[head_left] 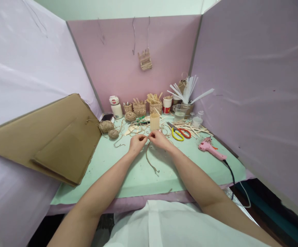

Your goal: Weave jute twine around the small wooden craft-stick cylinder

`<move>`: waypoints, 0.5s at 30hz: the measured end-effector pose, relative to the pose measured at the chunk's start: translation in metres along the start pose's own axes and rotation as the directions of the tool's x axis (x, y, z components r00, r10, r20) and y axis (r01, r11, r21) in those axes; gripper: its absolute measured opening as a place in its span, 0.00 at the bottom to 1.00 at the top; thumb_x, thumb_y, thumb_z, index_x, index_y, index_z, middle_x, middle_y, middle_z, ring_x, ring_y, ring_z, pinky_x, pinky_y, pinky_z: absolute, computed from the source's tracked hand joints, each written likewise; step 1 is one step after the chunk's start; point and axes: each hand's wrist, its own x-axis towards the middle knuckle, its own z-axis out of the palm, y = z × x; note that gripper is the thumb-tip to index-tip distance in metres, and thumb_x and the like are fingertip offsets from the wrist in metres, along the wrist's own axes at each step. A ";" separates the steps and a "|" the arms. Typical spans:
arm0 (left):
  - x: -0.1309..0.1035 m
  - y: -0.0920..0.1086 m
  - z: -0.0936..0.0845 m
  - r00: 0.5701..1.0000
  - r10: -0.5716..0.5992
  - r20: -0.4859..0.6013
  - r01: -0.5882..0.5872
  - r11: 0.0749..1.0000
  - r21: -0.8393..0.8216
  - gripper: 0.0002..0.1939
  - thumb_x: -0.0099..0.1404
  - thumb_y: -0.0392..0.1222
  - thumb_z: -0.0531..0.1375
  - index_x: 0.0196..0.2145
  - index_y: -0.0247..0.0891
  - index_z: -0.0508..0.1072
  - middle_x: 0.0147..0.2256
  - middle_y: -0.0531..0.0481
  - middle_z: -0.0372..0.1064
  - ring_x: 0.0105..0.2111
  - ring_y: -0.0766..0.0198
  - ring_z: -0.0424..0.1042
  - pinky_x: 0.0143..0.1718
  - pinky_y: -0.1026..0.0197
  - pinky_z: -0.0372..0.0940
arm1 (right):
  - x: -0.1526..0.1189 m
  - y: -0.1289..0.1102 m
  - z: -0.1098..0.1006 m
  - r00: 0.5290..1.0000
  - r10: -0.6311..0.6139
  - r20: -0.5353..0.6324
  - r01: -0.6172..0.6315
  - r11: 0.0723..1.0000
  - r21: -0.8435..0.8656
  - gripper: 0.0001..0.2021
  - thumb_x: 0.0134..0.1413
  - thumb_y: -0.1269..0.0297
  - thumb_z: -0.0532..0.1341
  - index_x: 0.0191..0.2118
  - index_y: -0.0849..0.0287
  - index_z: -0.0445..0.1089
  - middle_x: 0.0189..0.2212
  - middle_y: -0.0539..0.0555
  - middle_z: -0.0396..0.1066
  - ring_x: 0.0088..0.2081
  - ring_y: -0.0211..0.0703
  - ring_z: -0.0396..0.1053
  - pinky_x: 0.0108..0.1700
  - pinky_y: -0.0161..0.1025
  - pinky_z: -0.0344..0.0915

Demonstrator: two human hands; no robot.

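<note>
My left hand (pixel 138 142) and my right hand (pixel 158 139) meet near the middle of the green-covered table (pixel 107 175). Both are closed, with fingertips pinched on a thin brown twine (pixel 149 156), whose loose end hangs down and curls on the cloth. Just behind the fingers stands a small upright panel of pale wooden sticks (pixel 154 122). Its lower part is hidden by my right hand. Loose loops of twine (pixel 135 129) lie behind my left hand.
Scissors with yellow (pixel 177 134) and red (pixel 185 133) handles and a pink glue gun (pixel 212 151) lie right. Twine balls (pixel 106 127) and cardboard (pixel 61 137) are left. Behind stand a white bottle (pixel 116 110), stick baskets (pixel 139 109) and a water cup (pixel 180 113).
</note>
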 end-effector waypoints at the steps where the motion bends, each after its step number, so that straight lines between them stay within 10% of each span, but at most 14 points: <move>1: 0.000 0.001 0.000 1.000 0.003 -0.020 -0.003 1.000 0.004 0.09 0.53 0.39 0.56 0.27 0.35 0.76 0.26 0.50 0.73 0.28 0.65 0.68 0.32 0.64 0.60 | 0.000 -0.001 0.000 1.000 0.019 0.005 -0.019 1.000 0.012 0.06 0.46 0.70 0.54 0.24 0.60 0.67 0.23 0.50 0.68 0.29 0.37 0.61 0.36 0.34 0.55; 15: 0.003 -0.004 0.005 1.000 0.011 -0.022 -0.016 0.978 -0.208 0.10 0.54 0.43 0.56 0.26 0.34 0.74 0.25 0.52 0.70 0.27 0.67 0.65 0.30 0.65 0.59 | 0.000 0.000 0.006 0.989 0.145 -0.026 -0.140 0.979 0.147 0.10 0.47 0.64 0.53 0.20 0.61 0.63 0.17 0.48 0.61 0.24 0.35 0.57 0.28 0.32 0.52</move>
